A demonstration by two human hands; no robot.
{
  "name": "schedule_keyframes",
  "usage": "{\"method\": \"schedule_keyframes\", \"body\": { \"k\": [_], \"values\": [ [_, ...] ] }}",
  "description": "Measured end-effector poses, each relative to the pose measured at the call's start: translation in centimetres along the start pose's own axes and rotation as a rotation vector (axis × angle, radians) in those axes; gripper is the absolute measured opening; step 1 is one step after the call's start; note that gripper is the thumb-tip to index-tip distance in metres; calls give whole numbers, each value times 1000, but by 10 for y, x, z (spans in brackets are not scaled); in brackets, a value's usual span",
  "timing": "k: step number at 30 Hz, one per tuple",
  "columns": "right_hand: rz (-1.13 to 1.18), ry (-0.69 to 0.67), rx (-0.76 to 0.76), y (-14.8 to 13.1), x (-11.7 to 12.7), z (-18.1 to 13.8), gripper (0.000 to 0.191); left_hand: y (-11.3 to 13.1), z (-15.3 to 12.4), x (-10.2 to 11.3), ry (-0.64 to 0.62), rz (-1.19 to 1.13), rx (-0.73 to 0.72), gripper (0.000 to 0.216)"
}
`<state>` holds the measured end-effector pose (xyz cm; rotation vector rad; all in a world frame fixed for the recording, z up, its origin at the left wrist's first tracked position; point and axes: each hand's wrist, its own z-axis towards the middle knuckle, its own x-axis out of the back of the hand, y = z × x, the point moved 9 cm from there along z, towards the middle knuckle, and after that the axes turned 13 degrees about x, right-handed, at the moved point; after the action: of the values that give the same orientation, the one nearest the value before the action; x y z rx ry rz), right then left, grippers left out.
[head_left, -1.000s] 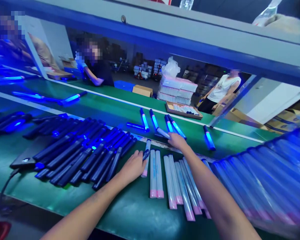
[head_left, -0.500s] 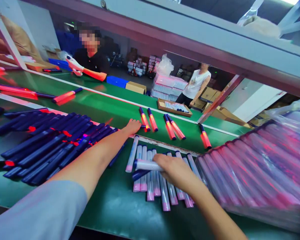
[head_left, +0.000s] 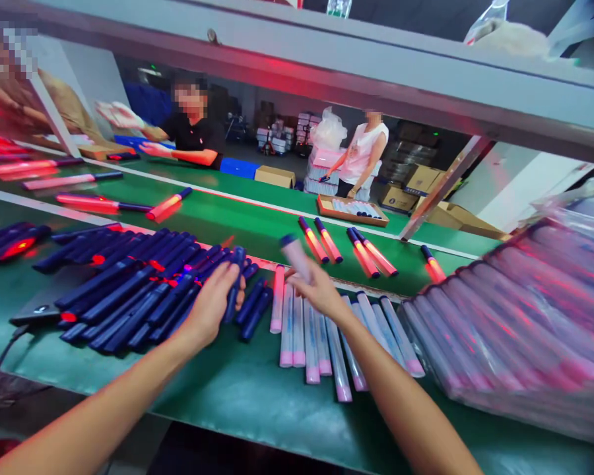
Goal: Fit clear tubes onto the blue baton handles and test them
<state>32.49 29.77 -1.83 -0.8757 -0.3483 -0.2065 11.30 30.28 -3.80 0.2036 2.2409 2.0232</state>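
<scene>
1. Along the near side of the table [head_left: 212, 396], a band of green surface runs from the edge up to the tube ends, with room for the forearms.
2. Above it, the row of pale tubes [head_left: 311, 349] lies side by side, pink ends toward the near edge, far ends close to the rail [head_left: 349, 285].
3. Right of the row, just beside its last tube, the plastic bag [head_left: 515, 336] of tubes bounds the space.
4. Left, the pile of dark rods [head_left: 129, 297] reaches up to the rail; two loose rods [head_left: 255, 313] lie in the narrow gap before the tubes.
5. Over the pile's right side, the left hand [head_left: 216, 298] is closed round a dark rod [head_left: 234, 280], tilted nearly upright.
6. Over the row's far ends, the right hand [head_left: 317, 288] grips a pale tube [head_left: 297, 257], its dark end up and leftward; the hands are apart.
7. Beyond the rail, the green belt [head_left: 247, 229] carries red-lit sticks [head_left: 366, 253] in two groups, with open belt between.
8. Past the belt's far edge are a shallow tray [head_left: 351, 216] and two people, one in black [head_left: 198, 135], one in white [head_left: 366, 148].
</scene>
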Motion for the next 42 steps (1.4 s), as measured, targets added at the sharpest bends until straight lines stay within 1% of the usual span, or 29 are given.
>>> {"method": "schedule_keyframes", "body": {
  "k": [1,2,3,4,5,6,8,11,14,17,20,23,26,31,33,37,38,40,42],
  "values": [
    [219,308,-97,3,29,-12,32,-16,-14,-18,-103,-63,47,39],
    [413,578,-155,4,51,-27,34,-31,-27,-41,-232,-97,89,40],
    [577,792,-176,3,67,-42,35,-43,-39,-66,-368,-99,115,41],
    [708,934,-169,-2,76,-53,35,-52,-51,-89,-496,-87,129,43],
    [806,1012,-152,-7,81,-60,35,-59,-60,-109,-601,-67,131,44],
    [872,1046,-137,-13,83,-65,34,-64,-66,-125,-676,-41,127,45],
    [934,1050,-133,-20,81,-71,30,-68,-68,-145,-751,18,106,47],
    [884,1034,-143,-23,74,-79,29,-68,-62,-156,-773,61,95,48],
    [780,1040,-134,-24,71,-84,32,-69,-58,-157,-785,57,102,45],
    [759,1040,-113,-24,71,-86,33,-71,-59,-156,-818,52,103,36],
    [742,1049,-79,-26,72,-86,28,-75,-61,-157,-853,79,118,32],
    [673,1088,-81,-30,75,-90,26,-75,-59,-155,-811,145,96,31],
    [593,1101,-97,-36,76,-91,28,-72,-58,-153,-767,186,69,29],
    [473,1075,-33,-51,74,-88,26,-75,-60,-155,-847,87,137,33],
    [444,1078,-31,-53,71,-86,25,-74,-59,-152,-807,154,73,35],
    [402,1128,-110,-49,63,-87,25,-62,-57,-139,-559,435,-185,47],
    [388,1144,-113,-48,62,-87,25,-58,-58,-138,-517,476,-235,47],
    [370,1165,-102,-49,59,-87,24,-53,-60,-138,-476,505,-293,45],
    [370,1173,-90,-50,56,-87,24,-50,-62,-138,-475,494,-308,43]
  ]
}}
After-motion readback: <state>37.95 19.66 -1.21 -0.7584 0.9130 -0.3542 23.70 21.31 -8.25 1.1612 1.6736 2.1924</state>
